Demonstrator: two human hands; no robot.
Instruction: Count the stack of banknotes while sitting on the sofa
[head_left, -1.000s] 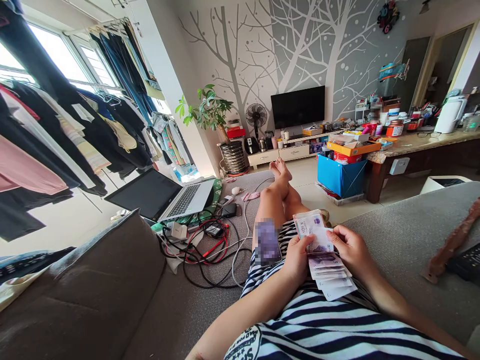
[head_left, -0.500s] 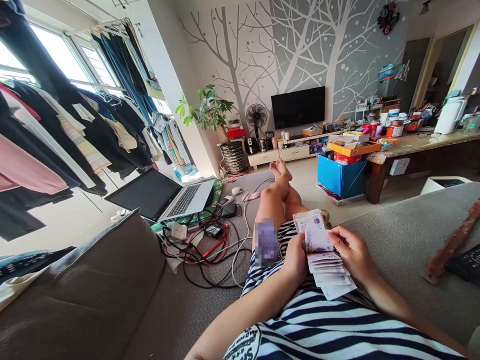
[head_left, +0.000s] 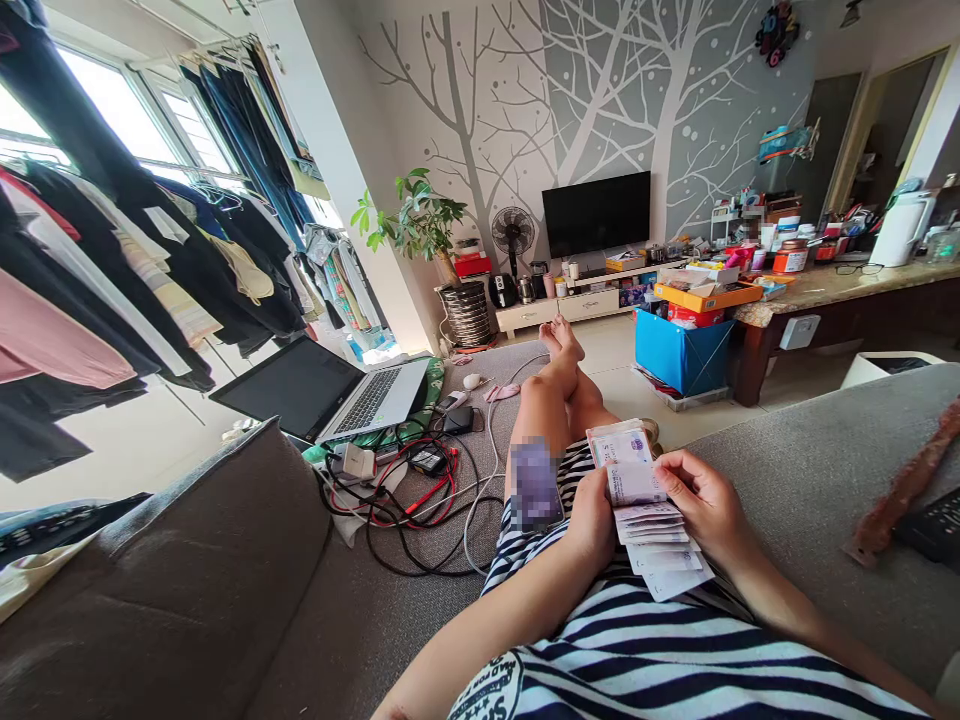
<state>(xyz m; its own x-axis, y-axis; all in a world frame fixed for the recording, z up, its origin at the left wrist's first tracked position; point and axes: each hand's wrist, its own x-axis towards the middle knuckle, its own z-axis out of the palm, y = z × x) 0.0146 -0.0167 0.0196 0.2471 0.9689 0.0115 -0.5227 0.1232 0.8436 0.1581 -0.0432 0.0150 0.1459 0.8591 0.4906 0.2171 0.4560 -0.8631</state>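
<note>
Over my lap, a stack of banknotes (head_left: 631, 482) is held between both hands. Its lower notes are fanned out toward my body in overlapping layers. My left hand (head_left: 592, 520) is closed on the left edge of the stack, its thumb on top and the other fingers hidden beneath. On the right side, my right hand (head_left: 701, 500) pinches the edge of an upper note between thumb and bent fingers. A phone (head_left: 536, 485), partly blurred out, lies on my thigh left of the notes. Black-and-white striped clothing (head_left: 645, 650) is under my hands.
I sit with legs stretched along a grey sofa (head_left: 817, 460). To the left lie an open laptop (head_left: 375, 395), tangled cables (head_left: 405, 510) and a cushion (head_left: 187, 580). A brown strap-like object (head_left: 900, 490) lies at right. Beyond stand a blue box (head_left: 679, 355) and a cluttered table (head_left: 832, 285).
The upper note by my right thumb has shifted slightly, and a bit more of the notes' printed top shows. Both hands stay nearly in place.
</note>
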